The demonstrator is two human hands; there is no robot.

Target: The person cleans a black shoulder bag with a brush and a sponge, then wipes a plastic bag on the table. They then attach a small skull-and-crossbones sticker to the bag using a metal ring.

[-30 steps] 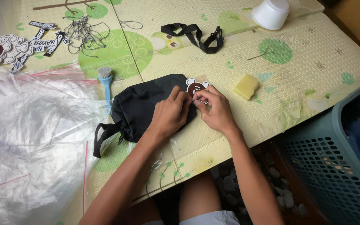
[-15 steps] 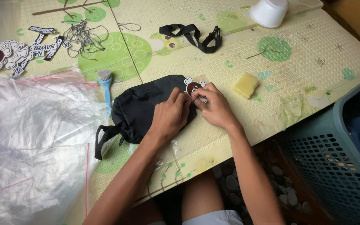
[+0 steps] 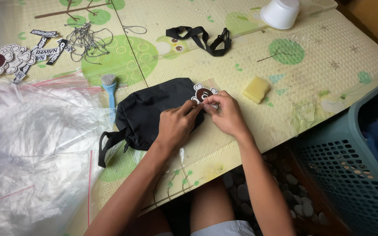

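A black pouch bag [image 3: 149,111] lies on the pale green play mat [image 3: 285,87]. At its right end sits a small brown-and-white character tag [image 3: 203,93]. My left hand [image 3: 176,124] rests on the bag and pinches at the tag's lower edge. Beside it, my right hand [image 3: 225,112] pinches the same spot from the right. The fingertips of both hands meet just under the tag, and what they grip there is hidden.
A heap of clear plastic bags [image 3: 27,148] fills the left. A blue brush [image 3: 110,87], yellow sponge [image 3: 256,89], black strap [image 3: 202,38], white cup [image 3: 281,12], metal hooks [image 3: 86,39] and more tags [image 3: 1,61] lie around. A teal laundry basket [image 3: 351,170] stands at right.
Both hands stay at the tag on the bag's right end; the fingers have shifted only slightly. The bag has not moved.
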